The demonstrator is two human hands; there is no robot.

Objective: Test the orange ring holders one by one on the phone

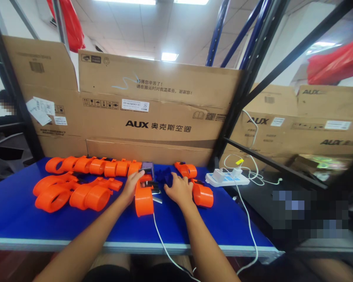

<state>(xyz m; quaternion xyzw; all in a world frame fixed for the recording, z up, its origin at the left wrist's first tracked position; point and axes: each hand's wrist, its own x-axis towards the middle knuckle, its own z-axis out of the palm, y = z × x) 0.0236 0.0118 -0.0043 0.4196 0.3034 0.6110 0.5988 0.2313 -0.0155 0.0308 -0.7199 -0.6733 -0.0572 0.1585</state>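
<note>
My left hand (132, 187) is closed around an orange plastic piece with a black end, above the blue table. Just below it is an orange ring-shaped part (144, 201) with black prongs at its top; whether it joins the held piece I cannot tell. My right hand (180, 189) reaches over a small heap of dark blue pieces (164, 175), its thumb and fingers apart and touching the heap's edge. Beside that hand lie an orange ring part (203, 195) and, behind it, another orange ring part (190, 170). A phone-like dark rectangle (148, 166) stands behind my left hand.
Several orange ring parts (97, 166) line the table's back left, with larger orange rings (98, 197) in front. A white power strip (227, 178) with cables sits at the right. A cardboard wall (155, 141) and a black post (233, 113) bound the blue table (120, 231).
</note>
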